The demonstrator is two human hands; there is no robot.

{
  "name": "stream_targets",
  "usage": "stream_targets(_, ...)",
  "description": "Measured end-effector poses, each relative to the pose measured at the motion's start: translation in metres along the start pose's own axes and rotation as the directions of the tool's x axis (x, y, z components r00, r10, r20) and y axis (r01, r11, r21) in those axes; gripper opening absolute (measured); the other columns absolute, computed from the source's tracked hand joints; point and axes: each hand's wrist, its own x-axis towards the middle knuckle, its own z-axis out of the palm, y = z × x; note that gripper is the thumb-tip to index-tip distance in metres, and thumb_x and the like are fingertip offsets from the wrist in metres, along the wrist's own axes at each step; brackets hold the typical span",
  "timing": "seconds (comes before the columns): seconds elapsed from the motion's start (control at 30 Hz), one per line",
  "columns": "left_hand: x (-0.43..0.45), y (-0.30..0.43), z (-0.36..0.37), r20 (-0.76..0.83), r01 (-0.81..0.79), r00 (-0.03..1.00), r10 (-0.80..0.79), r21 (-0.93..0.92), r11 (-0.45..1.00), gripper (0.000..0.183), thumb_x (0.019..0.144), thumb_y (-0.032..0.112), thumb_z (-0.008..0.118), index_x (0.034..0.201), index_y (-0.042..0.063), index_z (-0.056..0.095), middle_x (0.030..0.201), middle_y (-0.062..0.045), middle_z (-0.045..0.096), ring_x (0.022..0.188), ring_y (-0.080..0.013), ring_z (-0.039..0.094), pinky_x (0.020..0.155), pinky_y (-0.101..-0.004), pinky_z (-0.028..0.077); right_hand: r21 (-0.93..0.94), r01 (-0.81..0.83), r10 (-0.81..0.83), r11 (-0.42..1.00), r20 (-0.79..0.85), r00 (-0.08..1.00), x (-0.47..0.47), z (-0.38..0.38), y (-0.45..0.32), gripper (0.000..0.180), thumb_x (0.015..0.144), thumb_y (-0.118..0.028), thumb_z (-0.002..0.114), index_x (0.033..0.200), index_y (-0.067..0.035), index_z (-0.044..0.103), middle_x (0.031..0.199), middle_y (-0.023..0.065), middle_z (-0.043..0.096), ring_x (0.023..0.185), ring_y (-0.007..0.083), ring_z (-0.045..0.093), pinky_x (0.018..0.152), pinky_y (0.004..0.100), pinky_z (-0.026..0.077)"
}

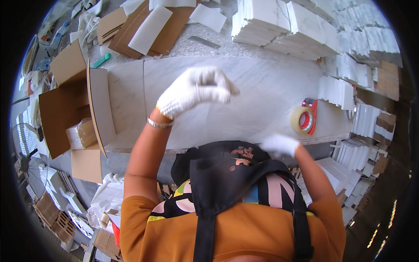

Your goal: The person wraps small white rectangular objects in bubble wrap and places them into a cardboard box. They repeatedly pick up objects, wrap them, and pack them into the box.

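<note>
My left hand (199,90), in a white knitted glove, is raised over the marble slab worktop (262,78) with its fingers curled; I see nothing between them. Blurred at the slab's near edge, beside my black apron (226,183), is my right hand (280,144), also gloved in white. Its fingers are too blurred to read. A red tape dispenser (312,116) with a roll of clear tape (299,120) lies on the slab beyond my right hand. At the left stands an open cardboard box (62,111), with a wrapped white block (81,133) inside.
Stacks of white marble tiles (262,19) line the back right and the right side. Cardboard sheets (173,26), white foam sheets (150,30), a green cutter (101,60) and a flat metal strip (204,42) lie at the back. A fan (27,157) stands far left.
</note>
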Motion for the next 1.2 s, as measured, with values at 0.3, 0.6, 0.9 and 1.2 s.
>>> stream_targets(0.3,0.074,-0.067,-0.058,-0.255,0.095,0.957,0.135,0.720,0.688,0.020,0.086,0.024,0.073,0.086,0.005,0.067,0.093,-0.009,0.072,0.078,-0.0166,0.067,0.071,-0.0305,0.051,0.102,-0.237,0.224,0.966,-0.790,0.571,-0.062,-0.091,-0.103,0.020,0.093,-0.027,0.065,0.092,-0.008,0.071,0.091,0.0164,0.070,0.082,0.0329,0.069,0.072,0.0409,0.054)
stream_targets(0.6,0.078,-0.098,-0.058,-0.051,-0.056,0.805,0.592,0.986,0.160,0.012,0.075,0.020,0.075,0.081,0.010,0.072,0.112,-0.008,0.068,0.102,-0.0334,0.063,0.088,-0.0423,0.050,-0.399,-0.042,-0.306,0.916,-0.764,0.568,0.088,-0.089,-0.104,0.047,0.088,-0.032,0.069,0.132,-0.016,0.061,0.143,0.0127,0.052,0.134,0.0333,0.046,0.104,0.0481,0.044)
stream_targets(0.9,0.073,-0.097,-0.057,-0.141,-0.068,0.805,0.576,0.943,0.325,0.017,0.067,0.017,0.081,0.073,0.010,0.067,0.118,-0.006,0.067,0.113,-0.0308,0.059,0.096,-0.0406,0.047,-0.349,0.015,-0.343,0.937,-0.912,0.224,0.010,-0.191,-0.116,0.028,0.081,-0.026,0.077,0.105,-0.012,0.075,0.104,0.0075,0.073,0.098,0.0254,0.068,0.089,0.0382,0.054)
stream_targets(1.2,0.072,-0.094,-0.054,-0.174,-0.043,0.815,0.553,0.933,0.357,0.017,0.068,0.020,0.081,0.074,0.010,0.068,0.126,-0.010,0.064,0.120,-0.0335,0.056,0.100,-0.0449,0.044,-0.614,-0.360,-0.346,0.703,-0.737,0.581,-0.047,-0.345,-0.079,0.115,0.057,-0.026,0.088,0.155,-0.011,0.031,0.149,0.0189,0.044,0.133,0.0390,0.045,0.116,0.0444,0.034)
